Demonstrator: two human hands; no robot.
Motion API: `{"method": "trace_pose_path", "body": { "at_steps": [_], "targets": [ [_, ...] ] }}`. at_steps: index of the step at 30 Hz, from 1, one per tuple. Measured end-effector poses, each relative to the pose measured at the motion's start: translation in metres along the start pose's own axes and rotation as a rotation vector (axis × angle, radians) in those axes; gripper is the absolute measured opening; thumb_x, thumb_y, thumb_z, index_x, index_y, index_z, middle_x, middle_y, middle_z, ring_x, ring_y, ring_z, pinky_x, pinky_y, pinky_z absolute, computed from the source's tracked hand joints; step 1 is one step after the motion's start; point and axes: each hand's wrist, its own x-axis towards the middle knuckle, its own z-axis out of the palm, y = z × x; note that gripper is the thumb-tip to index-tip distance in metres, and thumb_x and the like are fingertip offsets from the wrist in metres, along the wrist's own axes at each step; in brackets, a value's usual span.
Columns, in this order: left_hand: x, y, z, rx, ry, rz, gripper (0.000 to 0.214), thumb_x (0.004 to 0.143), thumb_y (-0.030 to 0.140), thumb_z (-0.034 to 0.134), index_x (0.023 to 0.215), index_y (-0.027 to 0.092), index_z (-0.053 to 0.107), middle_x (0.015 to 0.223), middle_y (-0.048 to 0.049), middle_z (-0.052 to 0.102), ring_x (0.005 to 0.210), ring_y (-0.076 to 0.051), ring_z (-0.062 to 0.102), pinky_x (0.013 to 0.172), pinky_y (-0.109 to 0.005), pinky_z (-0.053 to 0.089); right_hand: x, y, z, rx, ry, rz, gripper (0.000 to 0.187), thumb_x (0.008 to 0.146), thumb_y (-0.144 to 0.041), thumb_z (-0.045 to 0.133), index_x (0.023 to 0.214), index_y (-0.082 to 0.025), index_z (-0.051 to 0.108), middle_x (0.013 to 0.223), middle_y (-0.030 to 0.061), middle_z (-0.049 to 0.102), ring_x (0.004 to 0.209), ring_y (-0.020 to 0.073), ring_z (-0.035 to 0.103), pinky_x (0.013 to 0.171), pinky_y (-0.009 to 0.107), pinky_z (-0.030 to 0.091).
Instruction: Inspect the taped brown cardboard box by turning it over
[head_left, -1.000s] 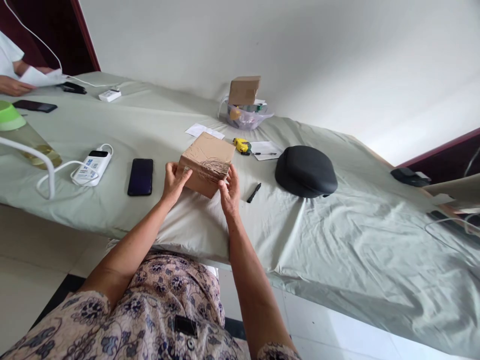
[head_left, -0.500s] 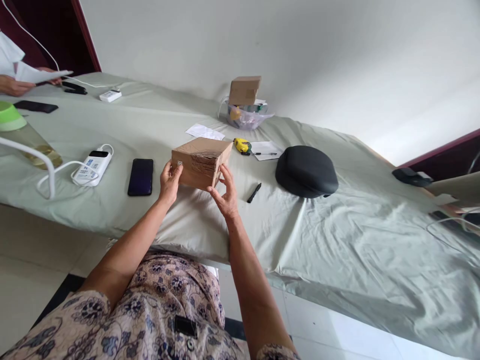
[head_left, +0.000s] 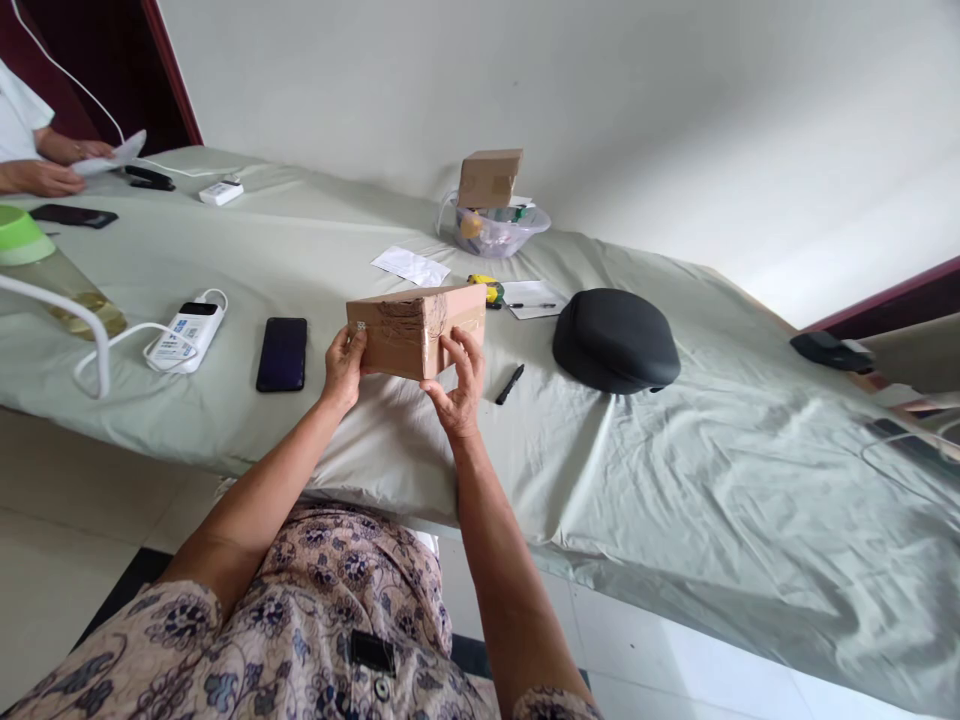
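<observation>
Between my two hands is a brown cardboard box point(head_left: 397, 335), lifted above the cloth-covered table with one taped, wrinkled corner facing me. My left hand point(head_left: 345, 365) grips its left end, thumb on the front face beside a small printed label. At the right, my right hand point(head_left: 459, 385) holds the box by its near corner, with the thumb at the lower edge and the fingers on the right face. A black pen point(head_left: 509, 385) lies to the right of that hand. Partly hidden behind the box is a yellow and green tool point(head_left: 491, 290).
A dark phone point(head_left: 281, 354) and a white power bank point(head_left: 187, 337) with a cable lie left. Rightward sits a black case point(head_left: 616, 340). Toward the wall, a clear plastic basket point(head_left: 499, 235) bears another cardboard box point(head_left: 489, 178). Another person's hands point(head_left: 56, 175) hold paper far left.
The box has turned in my hands, so its taped corner now points toward me and more of its right face shows. The other person's paper has shifted.
</observation>
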Motion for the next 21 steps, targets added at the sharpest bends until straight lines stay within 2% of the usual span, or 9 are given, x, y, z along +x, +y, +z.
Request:
{"method": "trace_pose_path", "body": {
  "at_steps": [3,7,10,13,15,19,21],
  "targets": [
    [0.001,0.0,-0.001,0.004,-0.003,0.005,0.064,0.067,0.074,0.079,0.1,0.021,0.065,0.092,-0.0038,0.068,0.076,-0.016,0.065,0.053,-0.021,0.054,0.001,0.002,-0.003,-0.001,0.002,0.005,0.078,0.08,-0.088,0.054,0.132,-0.031,0.064,0.141,0.01,0.054,0.138,0.0345,0.049,0.121,0.06,0.036],
    [0.004,0.0,-0.004,-0.013,-0.039,-0.056,0.067,0.064,0.077,0.079,0.094,0.019,0.064,0.084,-0.0027,0.068,0.067,-0.015,0.065,0.049,-0.023,0.054,0.002,0.011,-0.01,-0.017,0.08,-0.007,0.068,0.085,-0.082,0.057,0.129,-0.031,0.067,0.139,0.0091,0.054,0.136,0.0329,0.051,0.12,0.06,0.038],
    [0.007,-0.001,-0.006,-0.022,-0.042,-0.111,0.07,0.061,0.079,0.079,0.093,0.019,0.063,0.081,-0.0026,0.069,0.062,-0.015,0.065,0.047,-0.024,0.055,0.003,0.02,-0.016,-0.042,0.153,0.042,0.066,0.083,-0.08,0.061,0.124,-0.029,0.07,0.14,0.0096,0.052,0.137,0.0338,0.05,0.12,0.061,0.037],
    [0.01,-0.002,-0.009,-0.032,-0.045,-0.141,0.068,0.065,0.077,0.077,0.097,0.018,0.064,0.084,-0.0038,0.069,0.06,-0.014,0.064,0.043,-0.024,0.053,0.005,0.027,-0.021,-0.044,0.221,0.114,0.062,0.085,-0.075,0.063,0.124,-0.028,0.07,0.141,0.0108,0.051,0.14,0.0337,0.046,0.122,0.061,0.034],
    [0.012,-0.002,-0.01,-0.036,-0.047,-0.163,0.067,0.067,0.076,0.076,0.098,0.017,0.065,0.083,-0.0042,0.069,0.059,-0.014,0.063,0.04,-0.023,0.052,0.007,0.03,-0.023,-0.009,0.274,0.17,0.059,0.087,-0.07,0.063,0.125,-0.027,0.069,0.139,0.0116,0.053,0.139,0.0324,0.047,0.119,0.059,0.038],
    [0.014,-0.005,-0.013,-0.005,-0.02,-0.224,0.066,0.07,0.077,0.073,0.097,0.017,0.067,0.078,-0.0037,0.066,0.057,-0.013,0.06,0.037,-0.022,0.049,0.008,0.035,-0.021,0.196,0.326,0.326,0.058,0.092,-0.064,0.056,0.132,-0.023,0.064,0.133,0.0122,0.061,0.123,0.0281,0.06,0.104,0.051,0.052],
    [0.014,-0.006,-0.013,0.025,0.001,-0.228,0.068,0.074,0.076,0.07,0.11,0.019,0.067,0.089,-0.0054,0.068,0.062,-0.015,0.063,0.037,-0.023,0.049,0.008,0.038,-0.02,0.264,0.338,0.376,0.058,0.091,-0.064,0.055,0.131,-0.022,0.064,0.129,0.0117,0.064,0.116,0.0267,0.063,0.099,0.048,0.055]
  ]
}}
